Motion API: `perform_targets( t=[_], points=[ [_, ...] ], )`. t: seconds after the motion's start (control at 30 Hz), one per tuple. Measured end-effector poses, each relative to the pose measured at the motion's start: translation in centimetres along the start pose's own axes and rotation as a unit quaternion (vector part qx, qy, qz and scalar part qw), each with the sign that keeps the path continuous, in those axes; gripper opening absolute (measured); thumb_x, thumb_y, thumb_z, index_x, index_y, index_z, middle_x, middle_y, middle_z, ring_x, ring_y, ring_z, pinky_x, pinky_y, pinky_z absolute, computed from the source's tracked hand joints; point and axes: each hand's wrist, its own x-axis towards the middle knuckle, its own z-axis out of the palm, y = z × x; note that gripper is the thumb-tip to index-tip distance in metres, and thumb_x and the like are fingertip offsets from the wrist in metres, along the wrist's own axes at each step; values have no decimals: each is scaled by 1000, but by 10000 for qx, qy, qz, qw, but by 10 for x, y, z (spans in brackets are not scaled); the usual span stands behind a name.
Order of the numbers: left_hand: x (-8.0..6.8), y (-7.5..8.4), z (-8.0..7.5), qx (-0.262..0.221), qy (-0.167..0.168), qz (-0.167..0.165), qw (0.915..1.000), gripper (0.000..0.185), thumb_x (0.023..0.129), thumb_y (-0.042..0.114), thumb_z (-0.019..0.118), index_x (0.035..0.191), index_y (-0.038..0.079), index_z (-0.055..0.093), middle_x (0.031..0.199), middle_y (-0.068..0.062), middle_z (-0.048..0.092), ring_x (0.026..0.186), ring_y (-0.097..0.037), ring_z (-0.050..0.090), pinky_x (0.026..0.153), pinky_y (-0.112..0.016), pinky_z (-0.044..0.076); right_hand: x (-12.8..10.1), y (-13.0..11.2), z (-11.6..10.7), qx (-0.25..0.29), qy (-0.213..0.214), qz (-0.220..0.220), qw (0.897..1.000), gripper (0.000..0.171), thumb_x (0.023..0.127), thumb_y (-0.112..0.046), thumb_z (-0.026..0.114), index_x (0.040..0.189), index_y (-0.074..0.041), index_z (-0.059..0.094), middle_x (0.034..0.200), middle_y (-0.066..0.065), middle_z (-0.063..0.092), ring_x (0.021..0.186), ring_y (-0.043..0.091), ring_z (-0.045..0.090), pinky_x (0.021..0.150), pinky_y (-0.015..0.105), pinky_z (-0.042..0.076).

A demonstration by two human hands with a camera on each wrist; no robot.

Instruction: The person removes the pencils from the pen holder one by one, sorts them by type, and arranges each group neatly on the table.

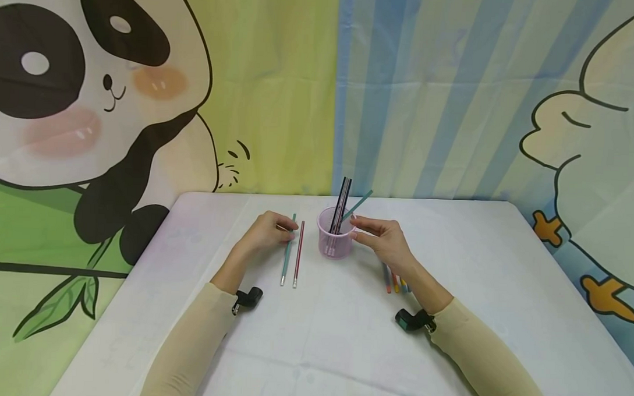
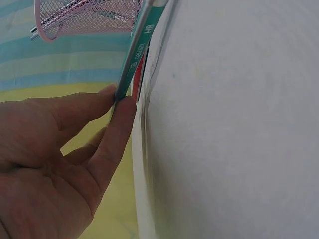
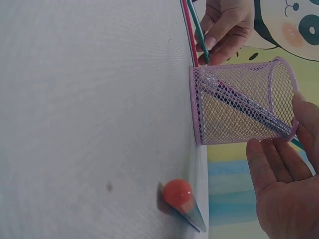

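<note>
A pink mesh cup (image 1: 335,243) stands mid-table with several dark pencils upright in it and one teal pencil (image 1: 360,203) leaning out to the right. My right hand (image 1: 370,231) is beside the cup's rim, fingers spread and straight, thumb near the leaning pencil; in the right wrist view the right hand (image 3: 284,194) shows an open palm next to the cup (image 3: 234,107). My left hand (image 1: 280,232) pinches a teal pencil (image 1: 286,258) lying on the cloth, and its fingertips (image 2: 121,102) press that teal pencil (image 2: 141,45). A red pencil (image 1: 297,255) lies right beside it.
Several coloured pencils (image 1: 395,281) lie on the white tablecloth (image 1: 343,339) under my right wrist; one orange pencil end (image 3: 178,193) shows in the right wrist view. A cartoon backdrop hangs behind the table's far edge.
</note>
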Motion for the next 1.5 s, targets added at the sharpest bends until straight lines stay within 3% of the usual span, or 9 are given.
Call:
perform_targets(
  t=[0.3, 0.53, 0.93, 1.1, 1.33, 1.5],
  points=[
    [5, 1, 5, 218, 39, -100, 9997, 17, 92, 0, 76, 108, 1, 79, 108, -14, 77, 84, -15, 69, 76, -26, 63, 1, 0, 0, 130, 30, -17, 9999, 39, 92, -15, 81, 129, -4, 73, 141, 10, 67, 137, 25, 59, 103, 23, 53],
    [6, 5, 7, 811, 175, -90, 9965, 8, 89, 2, 79, 97, 1, 80, 94, -11, 77, 76, -14, 67, 68, -24, 58, 2, 1, 1, 238, 40, -35, 9997, 41, 92, -14, 81, 130, -3, 72, 140, 12, 68, 136, 25, 61, 100, 21, 55],
    [6, 7, 12, 998, 209, -144, 9947, 10, 90, 3, 78, 99, 1, 79, 92, -10, 75, 75, -16, 66, 66, -23, 57, 2, 2, 1, 251, 22, -58, 9997, 40, 92, -12, 80, 129, -1, 72, 142, 12, 66, 137, 27, 59, 100, 21, 55],
    [4, 8, 10, 1091, 429, 3, 9931, 13, 92, 6, 77, 104, 2, 79, 93, -10, 75, 77, -17, 65, 70, -26, 53, 1, 2, 1, 196, 1, -66, 9998, 39, 92, -13, 80, 129, -1, 72, 142, 12, 66, 137, 27, 59, 100, 20, 54],
    [4, 13, 6, 1152, 555, 59, 9918, 20, 97, 9, 72, 114, 1, 77, 106, -12, 76, 92, -24, 66, 81, -36, 57, 0, 1, 1, 179, 17, -4, 9998, 38, 92, -14, 80, 128, -3, 73, 142, 9, 66, 138, 25, 59, 102, 22, 54],
    [5, 21, 4, 899, 814, 448, 9916, 27, 100, 13, 70, 124, 2, 73, 116, -14, 75, 107, -28, 68, 93, -44, 57, -1, 1, 1, 205, 21, 7, 9998, 39, 92, -13, 80, 128, -3, 73, 142, 9, 67, 137, 25, 59, 103, 23, 54]
  ],
)
